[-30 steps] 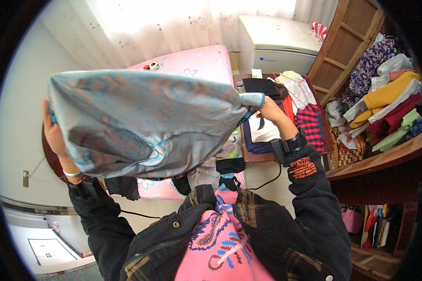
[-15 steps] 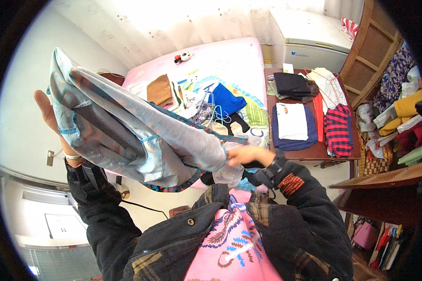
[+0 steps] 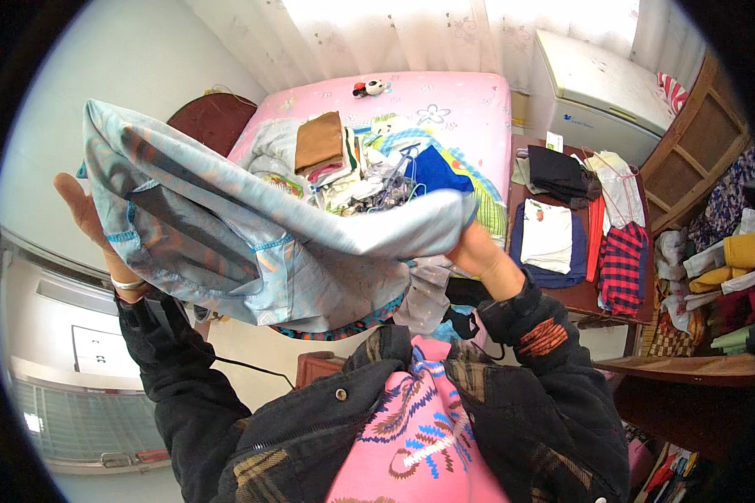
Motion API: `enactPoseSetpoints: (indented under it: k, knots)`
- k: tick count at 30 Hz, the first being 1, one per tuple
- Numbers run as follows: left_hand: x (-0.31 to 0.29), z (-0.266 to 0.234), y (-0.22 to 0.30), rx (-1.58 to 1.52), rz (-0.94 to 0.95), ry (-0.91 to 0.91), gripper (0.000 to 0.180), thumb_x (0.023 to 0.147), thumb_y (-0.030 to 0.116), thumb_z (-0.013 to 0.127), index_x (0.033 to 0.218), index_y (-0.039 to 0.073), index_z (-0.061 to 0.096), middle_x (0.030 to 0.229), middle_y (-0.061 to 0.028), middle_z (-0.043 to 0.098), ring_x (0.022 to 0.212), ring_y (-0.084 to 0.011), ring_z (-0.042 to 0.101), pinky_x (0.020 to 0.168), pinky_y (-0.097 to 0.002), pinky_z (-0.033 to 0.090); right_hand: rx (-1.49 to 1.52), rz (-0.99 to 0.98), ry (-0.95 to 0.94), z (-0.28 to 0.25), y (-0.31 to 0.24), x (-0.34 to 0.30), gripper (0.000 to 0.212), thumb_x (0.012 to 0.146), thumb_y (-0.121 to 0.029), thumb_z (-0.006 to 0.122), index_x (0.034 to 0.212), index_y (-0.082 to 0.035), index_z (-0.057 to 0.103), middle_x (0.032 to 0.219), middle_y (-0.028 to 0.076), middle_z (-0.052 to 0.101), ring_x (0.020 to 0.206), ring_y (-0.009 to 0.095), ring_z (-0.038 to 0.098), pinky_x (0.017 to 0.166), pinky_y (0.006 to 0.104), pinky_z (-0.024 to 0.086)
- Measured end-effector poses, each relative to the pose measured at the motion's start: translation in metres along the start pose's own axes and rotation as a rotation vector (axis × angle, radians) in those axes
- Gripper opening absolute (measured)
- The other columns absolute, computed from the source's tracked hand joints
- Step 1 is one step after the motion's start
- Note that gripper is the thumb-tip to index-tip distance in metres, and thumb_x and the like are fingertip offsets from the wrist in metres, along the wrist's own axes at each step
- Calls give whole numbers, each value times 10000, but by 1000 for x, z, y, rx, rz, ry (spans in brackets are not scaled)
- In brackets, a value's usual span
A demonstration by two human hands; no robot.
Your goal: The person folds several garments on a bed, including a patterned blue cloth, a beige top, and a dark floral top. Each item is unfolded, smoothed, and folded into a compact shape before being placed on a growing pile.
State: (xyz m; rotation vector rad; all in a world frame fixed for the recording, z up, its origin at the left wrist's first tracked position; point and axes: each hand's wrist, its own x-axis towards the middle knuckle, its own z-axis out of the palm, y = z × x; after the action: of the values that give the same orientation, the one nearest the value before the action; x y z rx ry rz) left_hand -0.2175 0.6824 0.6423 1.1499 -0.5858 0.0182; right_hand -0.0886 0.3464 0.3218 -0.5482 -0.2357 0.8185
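Observation:
An inside-out garment (image 3: 327,277), pale blue-grey with faint orange patterning and bright blue seam stitching, stretches between my hands. Its darker patterned outer side shows along the lower edge. My left hand (image 3: 88,214) holds up its left end; a stretched-out digit shows beside the cloth, while the other fingers are hidden. At the opposite end, my right hand (image 3: 485,256) grips the cloth near an edge, its fingertips covered by the fabric. Between the hands the garment sags, with wide folds and a dark hollow on its left side.
Beyond the garment, a pink bed (image 3: 461,101) bears folded brown cloth (image 3: 319,142), a blue garment (image 3: 440,170), hangers and a small plush toy (image 3: 367,88). Right of it, folded clothes lie on a dark red table (image 3: 562,295). A white chest freezer (image 3: 600,80) and an open wardrobe (image 3: 679,365) stand at right.
My right hand has moved up and rightward and slipped into the garment's right end, lifting and spreading it. My left hand stays nearly in place. The view has shifted leftward.

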Motion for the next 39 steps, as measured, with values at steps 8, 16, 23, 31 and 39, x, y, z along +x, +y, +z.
enactPoseSetpoints:
  k: [8,16,23,31,39]
  knots:
    - [-18,-15,-4,15,6,77,710,898,576,397,1288,-16,427,1256,-201,512,1116,-319,530,961,-442,429,350,-162,-94,13,-49,-33,649,904,-468,463,1346,-6,352,1313,145,476,1178,291,481,991,448,379]
    - [-36,-80,10,7,-128,511,465,918,442,474,1086,20,574,1058,-156,633,926,-289,628,837,-437,514,-169,-285,170,13,-163,-49,345,950,-287,468,1052,28,566,1011,137,626,947,238,596,912,395,456]
    - [-53,-133,-37,-29,-246,874,455,941,407,434,941,-10,618,942,-168,662,843,-291,640,826,-419,499,-361,-489,98,34,-272,-38,286,959,-253,466,1034,3,569,996,94,629,908,189,598,849,339,483]
    - [-55,-172,-32,424,38,1090,181,881,233,563,842,72,637,781,-14,622,706,-130,577,675,-292,474,-601,-620,255,92,-325,-22,213,944,-189,499,1015,3,559,957,84,606,862,173,584,783,318,500]
    - [-52,-229,15,137,-226,667,207,872,71,481,989,-72,572,911,-193,651,799,-254,659,745,-393,561,-615,-519,79,114,-360,13,152,852,-51,589,979,29,609,914,125,616,770,168,636,714,290,572]
